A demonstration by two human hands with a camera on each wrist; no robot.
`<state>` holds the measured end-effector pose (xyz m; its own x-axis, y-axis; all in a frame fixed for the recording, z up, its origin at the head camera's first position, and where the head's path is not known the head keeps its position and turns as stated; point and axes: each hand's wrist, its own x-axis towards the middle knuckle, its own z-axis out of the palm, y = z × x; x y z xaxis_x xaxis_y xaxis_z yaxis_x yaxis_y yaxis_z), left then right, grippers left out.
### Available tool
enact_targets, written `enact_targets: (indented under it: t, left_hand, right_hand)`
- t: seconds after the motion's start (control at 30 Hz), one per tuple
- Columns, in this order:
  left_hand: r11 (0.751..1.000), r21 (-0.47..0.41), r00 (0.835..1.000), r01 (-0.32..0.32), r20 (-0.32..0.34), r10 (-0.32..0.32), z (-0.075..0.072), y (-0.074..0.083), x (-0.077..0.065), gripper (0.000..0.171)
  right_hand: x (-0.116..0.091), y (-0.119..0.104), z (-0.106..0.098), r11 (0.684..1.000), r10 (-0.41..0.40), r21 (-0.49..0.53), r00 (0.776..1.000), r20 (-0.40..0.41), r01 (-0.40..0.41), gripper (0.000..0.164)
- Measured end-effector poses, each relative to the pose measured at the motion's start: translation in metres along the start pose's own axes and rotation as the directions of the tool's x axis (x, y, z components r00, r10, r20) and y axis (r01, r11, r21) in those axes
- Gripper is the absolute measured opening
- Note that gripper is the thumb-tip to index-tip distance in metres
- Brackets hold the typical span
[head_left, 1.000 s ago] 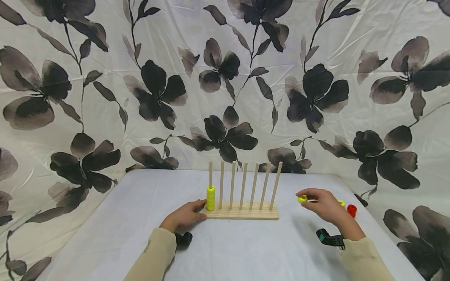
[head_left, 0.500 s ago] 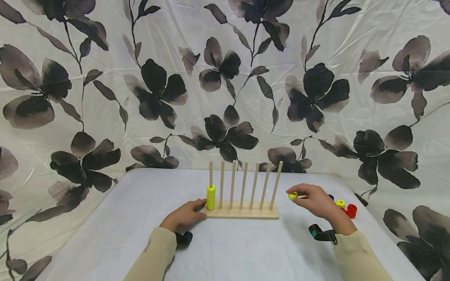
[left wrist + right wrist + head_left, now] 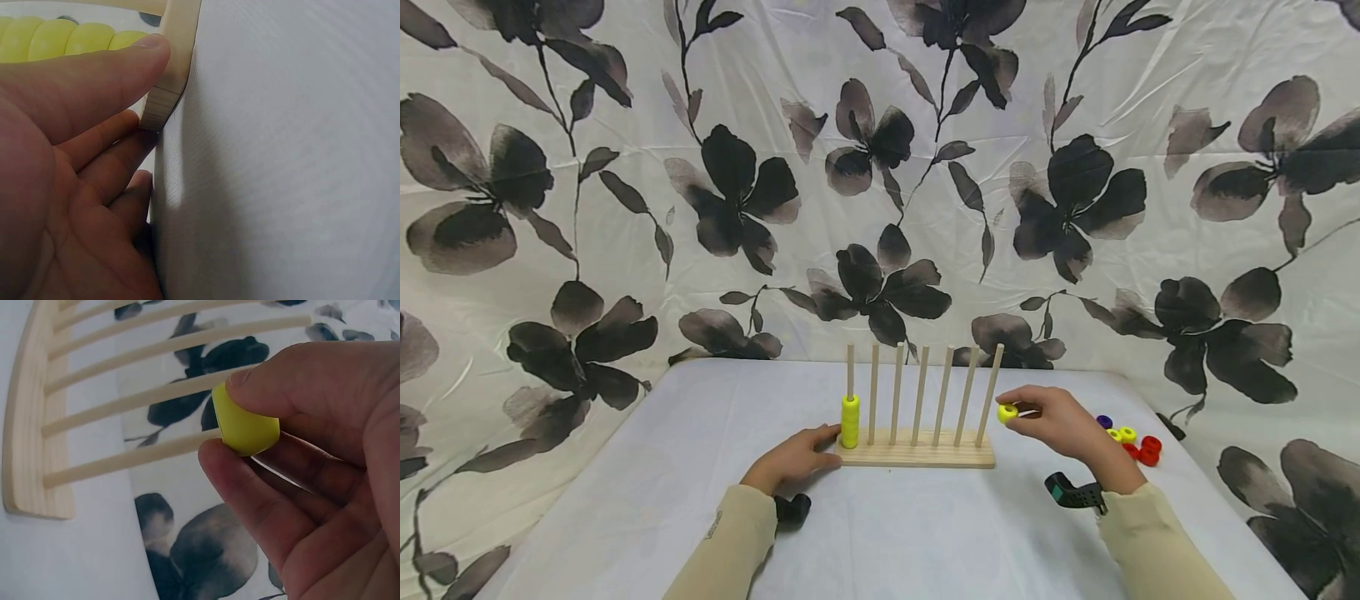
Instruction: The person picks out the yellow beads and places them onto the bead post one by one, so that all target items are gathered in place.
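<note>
A wooden peg stand point(image 3: 917, 455) with a row of several upright rods sits mid-table. Its leftmost rod carries a stack of yellow beads point(image 3: 849, 422); the other rods are bare. At the base's left end, my left hand point(image 3: 793, 457) holds the wood, thumb in front and fingers against the end, as the left wrist view shows. Between thumb and fingertips, my right hand point(image 3: 1052, 423) pinches a single yellow bead point(image 3: 247, 428) in the air. That bead is just right of the rightmost rod point(image 3: 990, 396), near the rod's mid-height.
Loose beads lie on the white-covered table point(image 3: 880, 533) to the right of my right hand: a purple bead point(image 3: 1103, 422), yellow beads point(image 3: 1127, 434) and red beads point(image 3: 1149, 451). A floral cloth point(image 3: 880, 208) hangs behind the table.
My right hand has moved left and slightly up with the yellow bead, closer to the rods. More loose beads show behind it. The left hand and stand have stayed put.
</note>
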<state>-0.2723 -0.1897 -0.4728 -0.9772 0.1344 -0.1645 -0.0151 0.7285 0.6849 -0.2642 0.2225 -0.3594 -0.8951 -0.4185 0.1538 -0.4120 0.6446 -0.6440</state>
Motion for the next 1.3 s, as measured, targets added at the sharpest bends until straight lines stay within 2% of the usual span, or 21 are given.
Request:
enact_targets:
  t: [0.27, 0.47, 0.63, 1.1, 1.3]
  left_hand:
    - [1.000, 0.002, 1.000, 0.005, 0.001, -0.005, 0.000, 0.002, -0.002, 0.069]
    - [1.000, 0.003, 1.000, 0.007, 0.003, -0.007, 0.000, 0.003, -0.003, 0.068]
    - [1.000, -0.002, 1.000, 0.013, 0.002, -0.013, 0.000, 0.002, -0.002, 0.069]
    - [1.000, 0.002, 1.000, 0.019, 0.002, -0.019, 0.001, 0.000, 0.001, 0.069]
    - [1.000, 0.010, 1.000, -0.005, 0.002, 0.005, 0.000, -0.001, 0.001, 0.068]
  right_hand:
    - [0.005, -0.008, 0.002, 0.998, -0.054, 0.036, 0.998, 0.017, 0.053, 0.036]
    - [0.012, -0.016, 0.006, 0.996, -0.078, 0.047, 0.997, 0.023, 0.077, 0.033]
    - [0.017, -0.024, 0.009, 0.990, -0.132, 0.062, 0.991, 0.036, 0.130, 0.032]
    - [0.028, -0.047, 0.010, 0.988, -0.150, 0.059, 0.984, 0.098, 0.144, 0.031]
    - [0.033, -0.059, 0.009, 0.982, -0.181, 0.068, 0.978, 0.100, 0.175, 0.033]
